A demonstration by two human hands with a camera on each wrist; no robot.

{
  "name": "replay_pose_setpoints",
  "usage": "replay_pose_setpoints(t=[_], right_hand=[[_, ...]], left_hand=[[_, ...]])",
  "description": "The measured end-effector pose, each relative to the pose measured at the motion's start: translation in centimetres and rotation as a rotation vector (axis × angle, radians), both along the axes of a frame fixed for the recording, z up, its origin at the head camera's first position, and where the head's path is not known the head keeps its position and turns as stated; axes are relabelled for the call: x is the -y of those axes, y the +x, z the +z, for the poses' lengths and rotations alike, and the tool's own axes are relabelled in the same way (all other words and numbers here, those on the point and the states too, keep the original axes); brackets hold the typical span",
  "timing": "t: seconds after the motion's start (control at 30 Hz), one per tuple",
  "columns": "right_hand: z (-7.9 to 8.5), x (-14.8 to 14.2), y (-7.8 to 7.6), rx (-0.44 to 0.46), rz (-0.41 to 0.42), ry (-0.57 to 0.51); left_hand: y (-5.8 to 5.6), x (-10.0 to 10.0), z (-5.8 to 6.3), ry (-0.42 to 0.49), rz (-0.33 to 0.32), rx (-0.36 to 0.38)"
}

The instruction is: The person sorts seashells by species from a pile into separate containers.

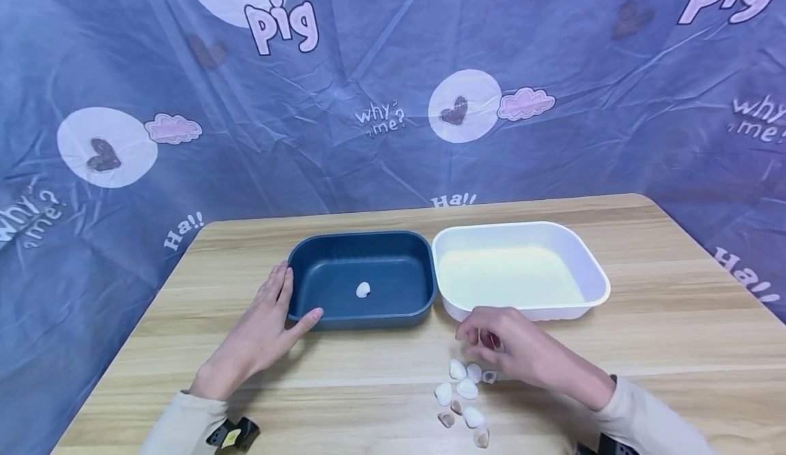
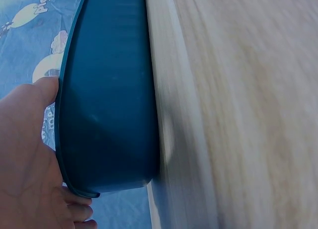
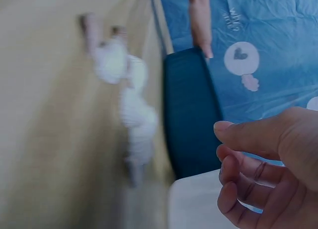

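Observation:
A dark blue rectangular tub (image 1: pixel 368 320) stands left of center on the table, with one white seashell (image 1: pixel 363 290) on its floor. My left hand (image 1: pixel 264 329) rests against the tub's left end, thumb at the near rim, fingers along the side; the left wrist view shows this hand (image 2: pixel 30 149) at the rim. My right hand (image 1: pixel 516 346) hovers over a group of loose seashells (image 1: pixel 467 389), in front of the white tub (image 1: pixel 598 298). In the right wrist view, its fingers (image 3: pixel 248 172) are loosely bent, thumb apart from them, and no shell shows between them.
The two tubs stand side by side, nearly touching. Several white and brownish shells lie scattered on the wooden table (image 1: pixel 344 387) near its front. Behind the table hangs a blue printed cloth (image 1: pixel 344 155).

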State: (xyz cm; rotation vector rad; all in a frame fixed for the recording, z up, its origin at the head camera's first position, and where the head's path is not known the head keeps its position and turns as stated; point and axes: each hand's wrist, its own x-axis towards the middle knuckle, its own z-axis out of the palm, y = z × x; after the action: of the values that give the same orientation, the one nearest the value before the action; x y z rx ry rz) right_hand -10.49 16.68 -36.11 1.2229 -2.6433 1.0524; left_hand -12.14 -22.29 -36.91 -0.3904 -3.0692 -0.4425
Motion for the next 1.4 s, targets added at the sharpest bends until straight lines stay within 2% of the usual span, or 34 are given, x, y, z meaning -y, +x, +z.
replay_pose_setpoints(t=[0.17, 0.4, 0.6, 0.87, 1.03, 1.4], right_hand=[[-1.6, -0.1, 0.2, -0.013, 0.060, 0.000], [-2.6, 0.2, 0.0, -0.023, 0.093, 0.091], [-2.5, 0.4, -0.2, -0.023, 0.103, 0.123], [-2.2, 0.2, -0.3, 0.025, 0.069, 0.159], [-2.4, 0.2, -0.4, 0.012, 0.096, 0.175], [-2.2, 0.8, -0.3, -0.132, 0.144, 0.126]], left_hand=[[0.0, 0.1, 0.0, 0.001, 0.006, -0.001], [0.0, -0.1, 0.0, 0.013, 0.004, 0.005], [-0.2, -0.1, 0.1, 0.009, 0.001, -0.019], [-0.3, -0.3, 0.1, 0.003, 0.001, -0.017], [-0.3, -0.3, -0.1, -0.002, 0.006, -0.018], [-0.1, 0.0, -0.2, 0.000, 0.002, -0.023]])
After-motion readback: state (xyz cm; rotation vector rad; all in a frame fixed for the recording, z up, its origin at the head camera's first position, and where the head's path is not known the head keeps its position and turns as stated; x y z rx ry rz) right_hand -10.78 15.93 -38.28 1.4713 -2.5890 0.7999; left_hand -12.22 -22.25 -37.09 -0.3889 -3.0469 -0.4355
